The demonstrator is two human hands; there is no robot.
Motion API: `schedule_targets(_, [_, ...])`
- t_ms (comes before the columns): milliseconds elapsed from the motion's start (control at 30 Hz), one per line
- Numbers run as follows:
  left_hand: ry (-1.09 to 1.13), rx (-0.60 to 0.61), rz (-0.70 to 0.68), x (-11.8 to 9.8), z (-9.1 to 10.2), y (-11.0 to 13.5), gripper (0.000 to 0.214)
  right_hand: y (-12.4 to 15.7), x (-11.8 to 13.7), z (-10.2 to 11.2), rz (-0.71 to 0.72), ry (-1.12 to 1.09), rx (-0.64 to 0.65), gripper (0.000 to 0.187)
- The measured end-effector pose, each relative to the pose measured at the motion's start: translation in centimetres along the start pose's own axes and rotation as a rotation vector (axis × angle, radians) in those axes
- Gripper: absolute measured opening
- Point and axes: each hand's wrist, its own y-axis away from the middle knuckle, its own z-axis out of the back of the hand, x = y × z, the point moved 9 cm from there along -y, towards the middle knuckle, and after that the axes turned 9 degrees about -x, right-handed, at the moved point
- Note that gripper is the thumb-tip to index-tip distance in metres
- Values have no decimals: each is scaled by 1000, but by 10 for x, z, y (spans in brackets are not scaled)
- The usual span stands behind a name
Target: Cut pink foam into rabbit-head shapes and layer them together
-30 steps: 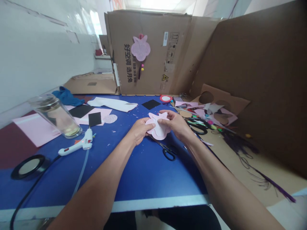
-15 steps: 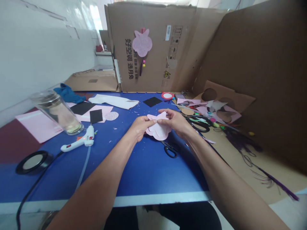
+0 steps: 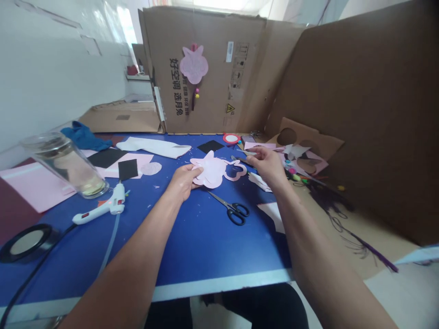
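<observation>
Blue bench (image 3: 206,246), window side behind cardboard | leftmost, hot glue gun (image 3: 103,208) lay near the left edge | my left hand (image 3: 181,183) gripped the pink felt cutout (image 3: 214,170), mid-bench | black-handled scissors (image 3: 233,211) lay just below it | my right hand (image 3: 269,167) hung raised and pinched, though I couldn't tell whether it held anything

We are looking down on a blue table (image 3: 206,249) — it is carrying a pink foam cutout (image 3: 211,171), black-handled scissors (image 3: 233,211), a hot glue gun (image 3: 103,208), a glass jar (image 3: 65,171), a roll of black tape (image 3: 27,243) — and scattered pink and black sheets (image 3: 113,160).
</observation>
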Motion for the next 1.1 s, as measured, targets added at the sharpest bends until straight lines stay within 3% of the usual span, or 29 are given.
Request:
schedule_targets(100, [-10, -40, 20, -1, 8, -5, 15, -5, -10, 7, 53, 275, -34, 34])
schedule_targets(267, [-66, 6, 66, 0, 3, 1, 12, -4, -32, -6, 19, 540, 53, 36])
schedule_targets(467, [-137, 74, 97, 7, -9, 12, 14, -2, -46, -18, -48, 656, 96, 32])
schedule_targets(733, [-159, 19, 113, 8, -3, 10, 12, 1, -47, -28, -60, 696, 93, 16])
schedule_targets(1100, [-122, -50, 112, 5, 8, 3, 10, 4, -37, -28, -70, 669, 68, 14])
